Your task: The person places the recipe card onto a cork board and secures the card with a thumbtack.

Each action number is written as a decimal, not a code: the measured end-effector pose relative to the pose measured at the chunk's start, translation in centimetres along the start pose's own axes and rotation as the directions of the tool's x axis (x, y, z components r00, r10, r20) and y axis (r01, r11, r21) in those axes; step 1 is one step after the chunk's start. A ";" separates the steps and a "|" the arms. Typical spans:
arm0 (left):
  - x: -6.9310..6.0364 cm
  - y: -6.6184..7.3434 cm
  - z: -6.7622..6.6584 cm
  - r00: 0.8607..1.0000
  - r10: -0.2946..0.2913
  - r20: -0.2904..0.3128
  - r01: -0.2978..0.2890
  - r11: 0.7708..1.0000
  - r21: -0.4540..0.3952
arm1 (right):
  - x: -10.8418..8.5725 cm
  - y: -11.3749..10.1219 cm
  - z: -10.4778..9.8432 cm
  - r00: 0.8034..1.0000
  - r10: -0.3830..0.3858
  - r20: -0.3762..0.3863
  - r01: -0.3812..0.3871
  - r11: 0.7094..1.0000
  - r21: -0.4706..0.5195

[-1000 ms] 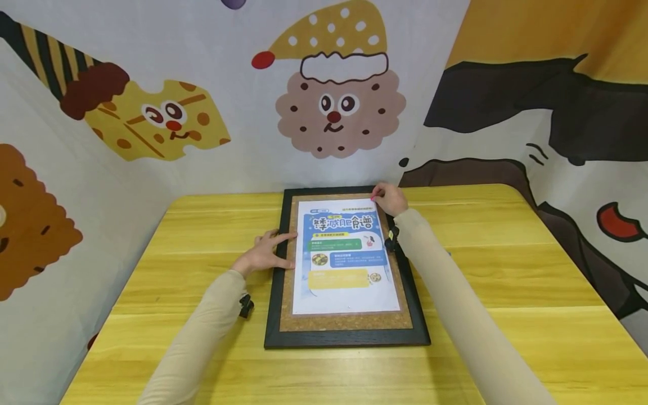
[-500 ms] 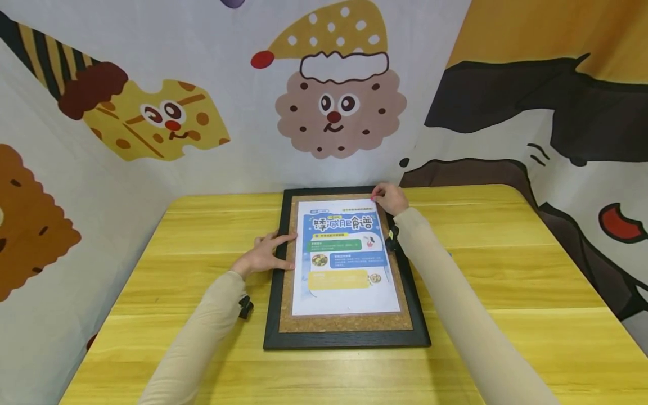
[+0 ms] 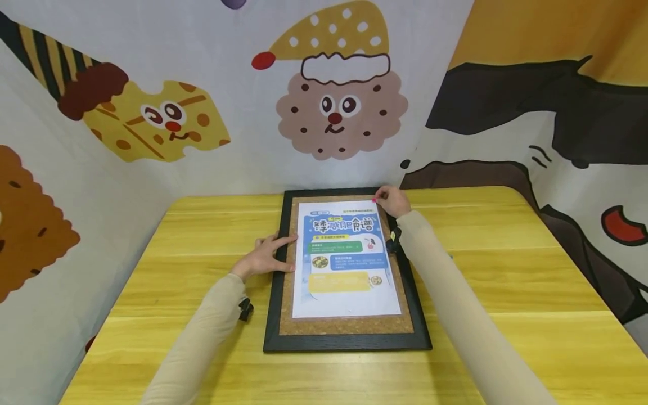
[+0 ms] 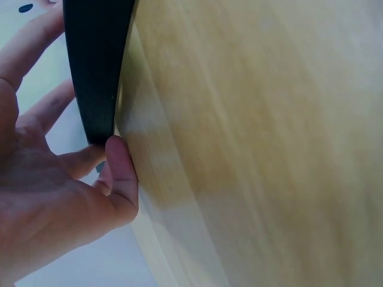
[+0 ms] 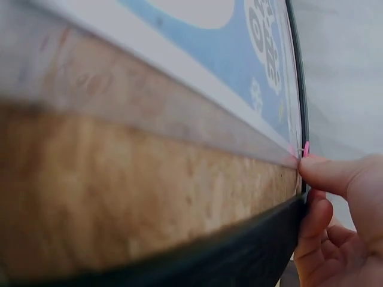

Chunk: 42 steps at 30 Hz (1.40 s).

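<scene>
A cork board (image 3: 349, 326) with a black frame (image 3: 349, 343) lies flat on the table. On it is a printed sheet (image 3: 324, 306) with a blue heading and green, blue and yellow panels, under a clear sleeve or film. My right hand (image 3: 396, 201) pinches a pink push pin (image 5: 306, 148) at the sheet's upper right corner; how deep the pin sits I cannot tell. My left hand (image 3: 260, 257) rests across the frame's left side. Its thumb and index finger are spread and reach to the sheet's left edge, while its other fingers touch the frame's outer side (image 4: 99, 89).
The yellow wood-grain table (image 3: 202, 236) extends on both sides of the board. Behind it hangs a white cloth (image 3: 243, 163) with cartoon figures. A tiny blue thing (image 3: 451, 257) shows beside the right sleeve. Black wrist cameras (image 3: 245, 309) are strapped to both wrists.
The right hand stays at the upper right corner with the push pin, its fingers shifting only slightly. The left hand keeps its place on the frame, and the whole view drifts a little.
</scene>
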<state>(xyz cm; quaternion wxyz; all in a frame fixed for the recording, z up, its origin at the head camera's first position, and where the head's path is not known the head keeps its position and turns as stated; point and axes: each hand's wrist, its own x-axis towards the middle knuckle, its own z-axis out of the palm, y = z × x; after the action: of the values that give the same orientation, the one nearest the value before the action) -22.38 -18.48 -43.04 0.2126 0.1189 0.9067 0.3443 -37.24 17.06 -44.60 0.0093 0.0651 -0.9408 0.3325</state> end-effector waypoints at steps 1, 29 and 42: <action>0.0 0.0 0.0 1.000 0.001 -0.002 -0.001 1.000 0.000 | 0.0 -0.1 0.0 1.000 0.001 0.006 -0.001 1.000 0.004; -0.2 -0.2 0.3 1.000 -0.007 -0.006 0.006 1.000 -0.012 | 0.3 -1.7 -0.4 0.989 0.124 0.076 -0.129 0.990 0.051; -0.1 -0.2 0.3 1.000 -0.001 -0.007 0.001 1.000 -0.022 | 0.5 -1.8 -0.4 0.977 0.196 0.089 -0.204 0.975 0.087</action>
<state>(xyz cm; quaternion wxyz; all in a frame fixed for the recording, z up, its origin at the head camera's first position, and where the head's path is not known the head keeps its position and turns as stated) -22.16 -18.52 -43.33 0.2110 0.1149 0.9037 0.3545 -37.47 15.87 -43.09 -0.0652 -0.0162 -0.9252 0.3734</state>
